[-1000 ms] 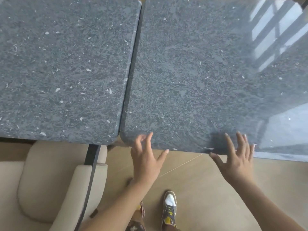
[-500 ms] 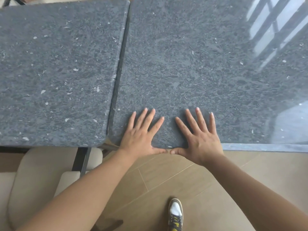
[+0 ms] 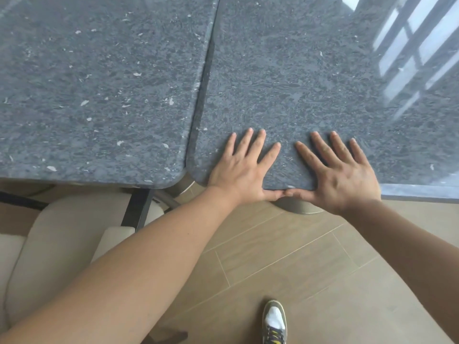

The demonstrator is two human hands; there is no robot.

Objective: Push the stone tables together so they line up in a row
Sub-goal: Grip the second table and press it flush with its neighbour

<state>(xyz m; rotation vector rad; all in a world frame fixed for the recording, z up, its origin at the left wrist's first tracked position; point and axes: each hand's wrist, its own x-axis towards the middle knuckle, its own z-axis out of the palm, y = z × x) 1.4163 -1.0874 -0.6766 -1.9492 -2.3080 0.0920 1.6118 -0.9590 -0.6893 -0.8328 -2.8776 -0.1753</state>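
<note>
Two dark grey speckled stone tables fill the upper part of the view. The left table (image 3: 99, 90) and the right table (image 3: 310, 78) stand side by side with a thin dark gap between them. The right table's near edge sits a little closer to me than the left one's. My left hand (image 3: 242, 170) lies flat with spread fingers on the right table's near left corner. Beside it, my right hand (image 3: 340, 175) is also flat on that table. Both thumbs hook over the near edge and touch each other.
A cream upholstered chair (image 3: 57, 244) with a dark frame stands under the left table at lower left. A round metal table base (image 3: 298, 207) shows under the right table's edge. My shoe (image 3: 274, 321) is on the wooden floor. Window light reflects at top right.
My hands went from hovering off the near edge to lying flat on the right table. Since half a second ago they stay planted, and the near-edge offset between the tables looks smaller.
</note>
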